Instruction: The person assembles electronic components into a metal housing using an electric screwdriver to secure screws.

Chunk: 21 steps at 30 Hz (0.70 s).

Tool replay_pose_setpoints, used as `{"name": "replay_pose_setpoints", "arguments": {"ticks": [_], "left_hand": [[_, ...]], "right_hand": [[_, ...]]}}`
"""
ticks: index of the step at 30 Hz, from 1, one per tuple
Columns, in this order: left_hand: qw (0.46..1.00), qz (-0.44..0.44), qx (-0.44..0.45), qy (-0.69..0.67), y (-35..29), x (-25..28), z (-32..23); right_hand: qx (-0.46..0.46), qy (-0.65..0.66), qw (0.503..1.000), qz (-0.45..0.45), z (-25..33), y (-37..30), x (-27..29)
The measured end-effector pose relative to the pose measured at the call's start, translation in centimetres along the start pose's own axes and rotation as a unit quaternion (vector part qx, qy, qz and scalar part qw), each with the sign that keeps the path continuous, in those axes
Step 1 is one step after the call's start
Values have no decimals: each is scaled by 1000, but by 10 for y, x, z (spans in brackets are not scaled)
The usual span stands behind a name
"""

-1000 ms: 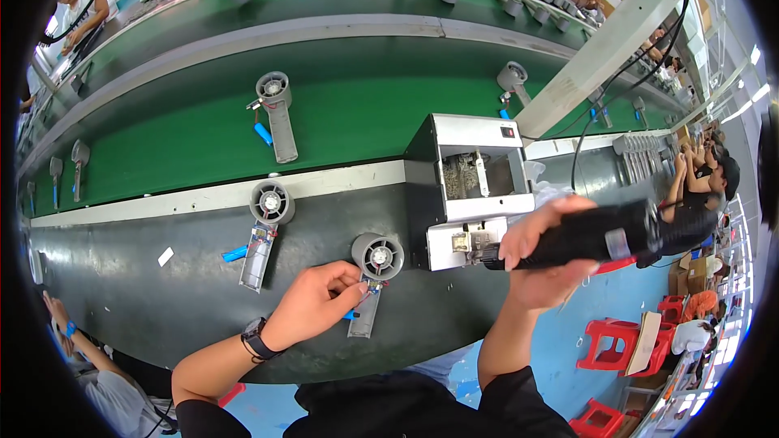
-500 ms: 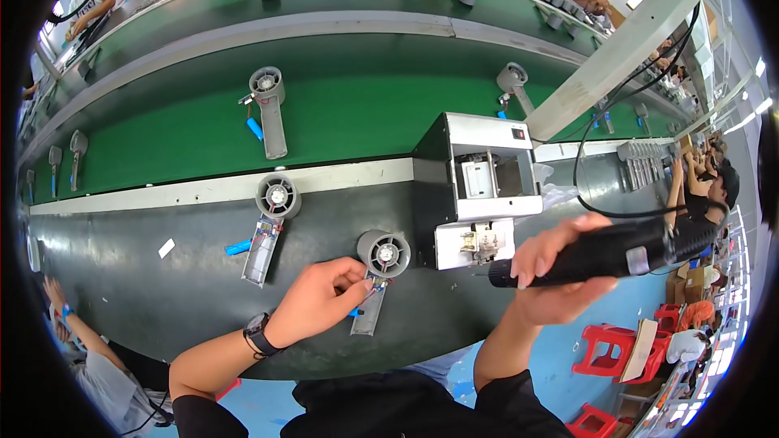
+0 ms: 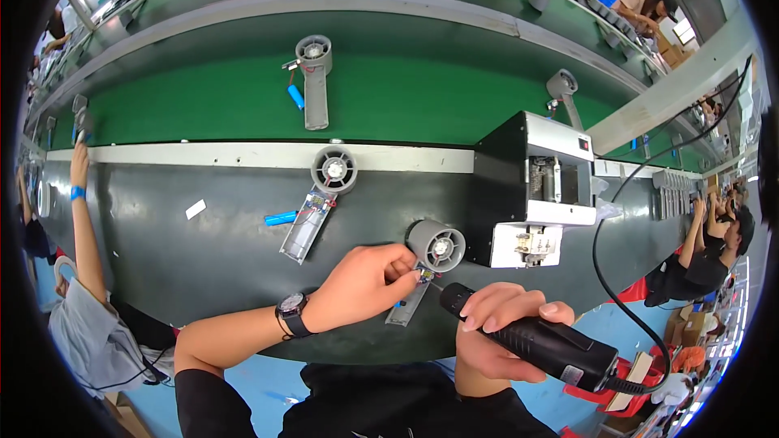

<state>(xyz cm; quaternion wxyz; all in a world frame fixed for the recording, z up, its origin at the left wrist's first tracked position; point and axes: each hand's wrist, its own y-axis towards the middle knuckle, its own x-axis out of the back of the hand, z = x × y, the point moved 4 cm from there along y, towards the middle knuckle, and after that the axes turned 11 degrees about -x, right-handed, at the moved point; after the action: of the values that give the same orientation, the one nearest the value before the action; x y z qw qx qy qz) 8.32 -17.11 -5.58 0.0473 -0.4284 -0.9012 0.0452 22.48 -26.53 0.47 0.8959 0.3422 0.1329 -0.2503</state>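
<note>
Head: left grip (image 3: 361, 288) seemingly pinching circuit board (image 3: 426, 275) inside grey shell (image 3: 411, 306); right grip (image 3: 487, 357) clamped round black screwdriver (image 3: 568, 352).

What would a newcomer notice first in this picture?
Probably the corded black cylindrical tool in the bare right hand, lower right of centre. Near its tip, the bare left hand touches a round grey plastic fan. A boxy black and silver machine stands behind, to the right.

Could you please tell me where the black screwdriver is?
In the head view, the screwdriver is lower right of centre, in the right hand, below the boxy machine.
</note>
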Motion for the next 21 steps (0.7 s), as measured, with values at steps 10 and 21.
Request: {"name": "replay_pose_setpoints", "arguments": {"ticks": [10,21], "left_hand": [[999,-6,-32,13,-1,6,-4],[999,-7,-42,18,-1,5,1]], "right_hand": [[-16,-28,999,-18,-7,-3,-7],[-6,-45,999,2,-12,-8,-8]]}}
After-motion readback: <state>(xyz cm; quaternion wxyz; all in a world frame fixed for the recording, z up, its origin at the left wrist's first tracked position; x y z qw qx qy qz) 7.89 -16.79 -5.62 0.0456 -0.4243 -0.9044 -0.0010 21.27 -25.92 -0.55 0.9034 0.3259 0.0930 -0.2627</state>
